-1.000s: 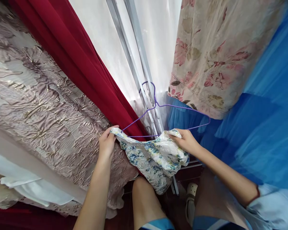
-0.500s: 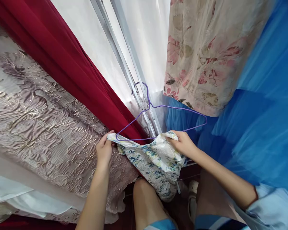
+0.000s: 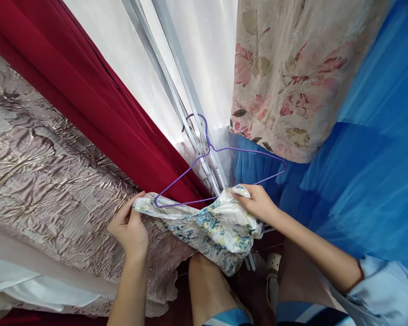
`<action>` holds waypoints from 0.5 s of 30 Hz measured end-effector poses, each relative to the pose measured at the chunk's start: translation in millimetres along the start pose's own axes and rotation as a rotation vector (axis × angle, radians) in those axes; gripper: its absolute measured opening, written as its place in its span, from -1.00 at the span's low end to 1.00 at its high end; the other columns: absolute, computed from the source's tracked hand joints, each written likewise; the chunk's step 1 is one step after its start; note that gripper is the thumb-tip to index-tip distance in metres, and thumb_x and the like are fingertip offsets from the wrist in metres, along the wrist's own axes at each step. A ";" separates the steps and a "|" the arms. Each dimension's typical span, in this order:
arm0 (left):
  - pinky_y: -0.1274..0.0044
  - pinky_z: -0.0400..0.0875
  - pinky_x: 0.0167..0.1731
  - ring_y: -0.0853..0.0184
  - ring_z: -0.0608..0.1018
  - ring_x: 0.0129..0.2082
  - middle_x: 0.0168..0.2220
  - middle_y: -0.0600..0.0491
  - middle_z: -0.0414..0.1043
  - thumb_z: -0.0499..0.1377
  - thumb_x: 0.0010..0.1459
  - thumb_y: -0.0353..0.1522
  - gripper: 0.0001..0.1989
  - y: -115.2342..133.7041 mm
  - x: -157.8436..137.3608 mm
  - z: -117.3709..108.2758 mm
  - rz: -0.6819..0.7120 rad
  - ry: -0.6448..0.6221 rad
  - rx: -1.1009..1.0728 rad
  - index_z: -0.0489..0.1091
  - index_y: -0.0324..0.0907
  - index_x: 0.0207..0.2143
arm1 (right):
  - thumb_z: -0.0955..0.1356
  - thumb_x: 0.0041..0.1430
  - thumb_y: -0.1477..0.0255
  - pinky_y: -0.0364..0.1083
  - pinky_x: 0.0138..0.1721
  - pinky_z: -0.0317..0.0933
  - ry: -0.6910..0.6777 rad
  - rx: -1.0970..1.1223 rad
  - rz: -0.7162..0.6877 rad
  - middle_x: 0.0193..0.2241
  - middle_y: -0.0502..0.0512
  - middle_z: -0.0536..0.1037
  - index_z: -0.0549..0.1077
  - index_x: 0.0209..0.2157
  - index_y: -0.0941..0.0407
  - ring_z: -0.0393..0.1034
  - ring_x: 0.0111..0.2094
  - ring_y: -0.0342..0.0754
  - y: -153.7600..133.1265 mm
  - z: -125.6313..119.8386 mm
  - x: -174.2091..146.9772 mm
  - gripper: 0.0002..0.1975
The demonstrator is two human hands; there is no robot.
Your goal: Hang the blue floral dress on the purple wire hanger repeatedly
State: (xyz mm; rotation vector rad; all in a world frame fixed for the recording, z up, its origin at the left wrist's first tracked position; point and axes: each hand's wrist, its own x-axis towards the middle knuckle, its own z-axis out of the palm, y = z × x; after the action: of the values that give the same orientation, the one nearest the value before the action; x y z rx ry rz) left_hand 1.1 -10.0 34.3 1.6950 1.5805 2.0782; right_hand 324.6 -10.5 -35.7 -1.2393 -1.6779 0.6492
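A white garment with a blue and yellow floral print (image 3: 221,224) is stretched between my two hands above my knees. My left hand (image 3: 131,224) pinches its left upper edge between thumb and fingers. At the right, my right hand (image 3: 256,199) grips a bunched part of the upper edge. A purple hanger (image 3: 209,147) stands above the garment, its hook up. The hanger's lower left corner lies inside the garment's neckline; its right end passes behind my right hand. Whether the hook touches the metal poles behind it I cannot tell.
Pale metal poles (image 3: 172,68) run down behind the hanger. Around me hang a dark red cloth (image 3: 98,104), a textured mauve fabric (image 3: 54,181), a beige floral garment (image 3: 285,81) and blue tulle (image 3: 370,181). Below are my knees and a light clog (image 3: 274,267).
My left hand has moved left and slightly down, pulling the garment's edge wider. The hanger has tilted down at its left and shifted left. My right hand has stayed nearly still.
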 end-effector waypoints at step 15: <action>0.47 0.47 -0.03 0.26 0.61 -0.11 -0.13 0.02 0.60 0.09 0.21 -0.48 -0.65 71.6 -0.6 81.7 0.352 -0.347 0.079 0.57 -0.16 -0.03 | 0.27 0.14 0.54 -0.12 -0.38 0.21 -0.037 0.125 -0.051 -0.48 0.00 0.57 0.49 -0.42 0.09 0.43 -0.43 -0.01 -18.1 12.0 -22.3 -0.83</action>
State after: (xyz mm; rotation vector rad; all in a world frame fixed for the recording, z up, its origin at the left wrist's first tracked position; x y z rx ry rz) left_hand 100.1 9.2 74.6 2.3514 1.3529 1.7235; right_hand 307.4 -36.4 -34.1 -1.0988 -1.6671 0.7384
